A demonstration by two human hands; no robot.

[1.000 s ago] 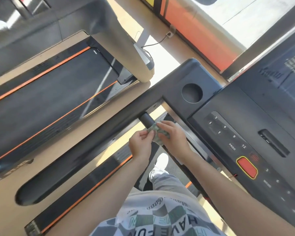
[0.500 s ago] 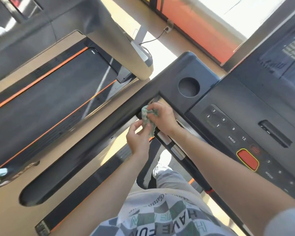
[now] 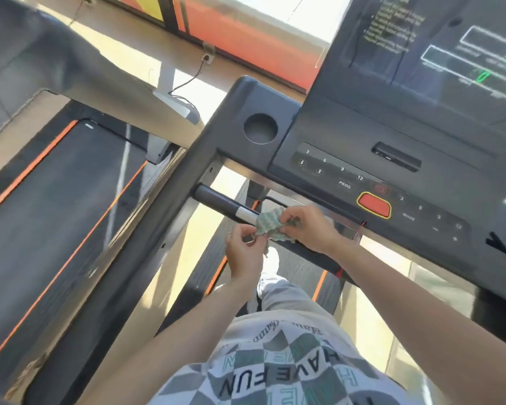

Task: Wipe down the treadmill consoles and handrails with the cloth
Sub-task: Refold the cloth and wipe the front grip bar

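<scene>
Head view, looking down. The cloth (image 3: 270,225) is a small green-and-white patterned rag, bunched and creased, held between both hands just below the console (image 3: 348,159). It sits at the silver section of the front grip bar (image 3: 216,200). Whether it actually touches the bar or hangs just off it, I cannot tell.

Left hand (image 3: 244,252): fingers curled, thumb and fingertips pinching the near lower edge of the cloth.

Right hand (image 3: 310,229): fingers also curled, pinching the far side, knuckles up, close under the console's lower lip.

The cloth is drawn between the two pinches, so this reads as refolding or spreading it (a judgement, not something seen).

Handling, as judged:
- Light, limp, no stiffness. It drapes and crumples, and will not hold a shape unless folded into a pad.
- Not slippery or fragile. Any edge or corner serves as a hold.
- For the round bar, best wrapped around it and gripped through the fabric.
- For the flat console, a folded pad under flat fingers.
- Loose corners could snag at the bar's end joints.

Surroundings:
- Red button (image 3: 374,205) on the keypad, just above the right hand.
- Round cup holder (image 3: 260,128) at the console's left end.
- Dark screen (image 3: 435,54) above, blurred text.
- Long side handrail (image 3: 155,238) running back on the left.
- Neighbouring treadmill belt (image 3: 56,185) beyond it, with orange stripes.
</scene>
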